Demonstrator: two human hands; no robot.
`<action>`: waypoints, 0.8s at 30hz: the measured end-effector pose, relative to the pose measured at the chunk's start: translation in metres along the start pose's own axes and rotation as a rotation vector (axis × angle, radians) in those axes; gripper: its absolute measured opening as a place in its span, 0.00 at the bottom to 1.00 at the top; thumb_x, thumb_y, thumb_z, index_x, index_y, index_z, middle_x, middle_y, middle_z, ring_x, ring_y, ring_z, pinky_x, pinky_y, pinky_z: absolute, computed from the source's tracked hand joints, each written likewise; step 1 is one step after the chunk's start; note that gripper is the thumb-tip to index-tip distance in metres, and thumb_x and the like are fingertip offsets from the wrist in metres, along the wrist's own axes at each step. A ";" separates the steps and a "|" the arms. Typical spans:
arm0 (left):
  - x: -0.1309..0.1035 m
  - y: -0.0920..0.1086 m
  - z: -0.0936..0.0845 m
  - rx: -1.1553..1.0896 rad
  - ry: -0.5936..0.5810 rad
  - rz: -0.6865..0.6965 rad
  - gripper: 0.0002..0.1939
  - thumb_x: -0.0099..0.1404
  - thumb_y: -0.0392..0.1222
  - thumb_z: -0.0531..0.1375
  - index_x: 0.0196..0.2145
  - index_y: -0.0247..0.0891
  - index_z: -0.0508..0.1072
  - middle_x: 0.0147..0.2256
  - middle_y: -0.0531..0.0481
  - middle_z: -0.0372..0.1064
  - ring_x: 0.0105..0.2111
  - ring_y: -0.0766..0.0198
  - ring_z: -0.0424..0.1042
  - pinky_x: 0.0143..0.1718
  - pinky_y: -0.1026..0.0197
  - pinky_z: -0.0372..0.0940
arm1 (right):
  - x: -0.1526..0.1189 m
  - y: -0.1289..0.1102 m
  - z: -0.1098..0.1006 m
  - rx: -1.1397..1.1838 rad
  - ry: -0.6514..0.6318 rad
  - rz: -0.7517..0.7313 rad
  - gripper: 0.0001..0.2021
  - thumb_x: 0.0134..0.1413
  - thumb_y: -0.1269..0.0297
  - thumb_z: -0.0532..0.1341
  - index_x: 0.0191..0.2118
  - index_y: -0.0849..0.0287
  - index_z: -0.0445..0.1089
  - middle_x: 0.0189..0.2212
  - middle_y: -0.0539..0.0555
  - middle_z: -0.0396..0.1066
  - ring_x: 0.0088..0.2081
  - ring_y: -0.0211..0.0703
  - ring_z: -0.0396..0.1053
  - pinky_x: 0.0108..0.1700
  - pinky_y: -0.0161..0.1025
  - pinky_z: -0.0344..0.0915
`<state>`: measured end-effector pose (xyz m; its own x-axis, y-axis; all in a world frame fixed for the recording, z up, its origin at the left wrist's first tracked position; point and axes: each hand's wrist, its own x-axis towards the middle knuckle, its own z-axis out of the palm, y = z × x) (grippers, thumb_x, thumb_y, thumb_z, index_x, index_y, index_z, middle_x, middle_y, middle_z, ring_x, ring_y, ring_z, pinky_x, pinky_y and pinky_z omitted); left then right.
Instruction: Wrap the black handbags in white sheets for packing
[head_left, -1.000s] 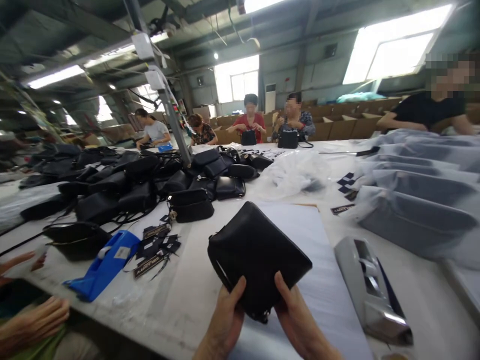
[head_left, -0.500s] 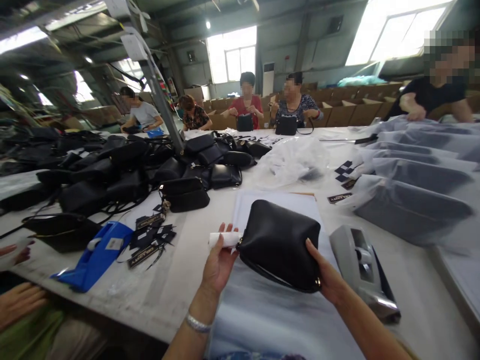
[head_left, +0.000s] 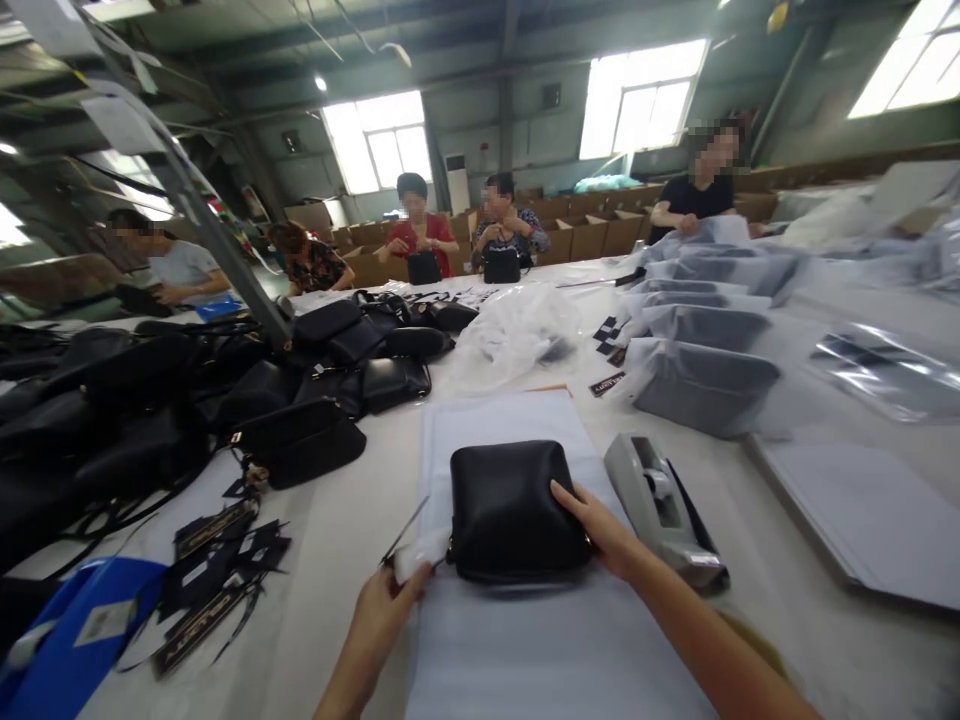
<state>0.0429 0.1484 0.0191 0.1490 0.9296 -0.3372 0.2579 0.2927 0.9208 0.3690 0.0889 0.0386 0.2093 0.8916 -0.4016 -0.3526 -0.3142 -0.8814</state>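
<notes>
A small black handbag (head_left: 514, 510) rests on a stack of white sheets (head_left: 487, 660) in front of me. My right hand (head_left: 604, 530) grips its right side, thumb on the upper face and the other fingers mostly hidden at the edge. Beside the bag's lower left corner, my left hand (head_left: 386, 610) pinches a soft white wrapping (head_left: 411, 564) that reaches to the metal fitting there. A thin dark strip sticks up from these fingers; what it belongs to is unclear. Just right of the bag stands a grey tape dispenser (head_left: 649, 500).
Black bags (head_left: 300, 440) are heaped on the left, with hang tags (head_left: 217, 570) and a blue tape dispenser (head_left: 97, 630) nearer. Wrapped bags (head_left: 701, 385) line the right, beside a board stack (head_left: 862, 510). A metal post (head_left: 217, 240) rises at left. Several co-workers (head_left: 424, 235) sit or stand across the table.
The view has swung right. The bag has gone from tilted in my hands to lying level on the sheets. My left hand has closed from spread fingers to a pinch on the white wrapping.
</notes>
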 end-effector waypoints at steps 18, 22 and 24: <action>-0.036 -0.005 -0.049 0.115 -0.028 -0.382 0.36 0.59 0.71 0.56 0.28 0.28 0.77 0.27 0.34 0.77 0.21 0.58 0.75 0.17 0.64 0.62 | -0.015 0.015 -0.010 -0.301 0.052 -0.226 0.26 0.58 0.45 0.61 0.57 0.54 0.68 0.47 0.53 0.76 0.49 0.51 0.73 0.52 0.46 0.70; -0.046 0.019 -0.048 0.429 -0.301 -0.308 0.41 0.47 0.79 0.56 0.26 0.32 0.77 0.25 0.38 0.76 0.20 0.56 0.74 0.15 0.63 0.60 | -0.038 0.003 -0.012 -0.911 0.338 -0.321 0.22 0.59 0.52 0.62 0.56 0.54 0.69 0.39 0.54 0.78 0.38 0.50 0.76 0.45 0.46 0.71; -0.052 0.035 -0.037 0.475 -0.360 -0.120 0.36 0.53 0.75 0.56 0.31 0.35 0.78 0.30 0.41 0.78 0.27 0.55 0.77 0.22 0.62 0.67 | -0.060 -0.001 -0.018 -1.080 0.424 -0.415 0.20 0.60 0.58 0.63 0.57 0.53 0.69 0.43 0.54 0.77 0.39 0.48 0.76 0.45 0.44 0.71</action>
<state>0.0092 0.1183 0.0763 0.3843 0.7380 -0.5548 0.6781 0.1822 0.7120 0.3733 0.0303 0.0594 0.4764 0.8749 0.0867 0.7039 -0.3204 -0.6339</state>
